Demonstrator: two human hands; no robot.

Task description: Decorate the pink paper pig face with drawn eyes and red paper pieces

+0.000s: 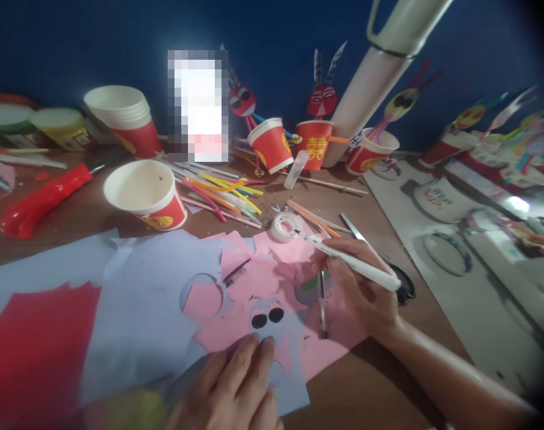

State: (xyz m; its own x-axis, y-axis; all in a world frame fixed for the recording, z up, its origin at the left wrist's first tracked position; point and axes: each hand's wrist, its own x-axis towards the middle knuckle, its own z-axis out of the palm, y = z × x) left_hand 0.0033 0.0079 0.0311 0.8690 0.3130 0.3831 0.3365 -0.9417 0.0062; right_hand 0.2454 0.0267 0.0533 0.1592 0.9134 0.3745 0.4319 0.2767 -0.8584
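My right hand [363,286] is closed around a white marker pen [352,263], its tip lifted and pointing left toward a roll of clear tape [284,227]. My left hand [236,382] lies flat, fingers together, pressing on a pale blue paper cutout [272,325] that bears two black oval spots [267,318]. The cutout rests on pink paper [258,280]. A black pen [322,304] lies on the pink paper just under my right hand.
A pale blue sheet with a round hole [146,298] and red paper [34,352] lie to the left. Red paper cups [148,194], coloured straws [222,194], a red tool [41,200], a glue stick [296,169] and decorated cup figures [319,134] crowd the back. A white tube [370,83] leans at right.
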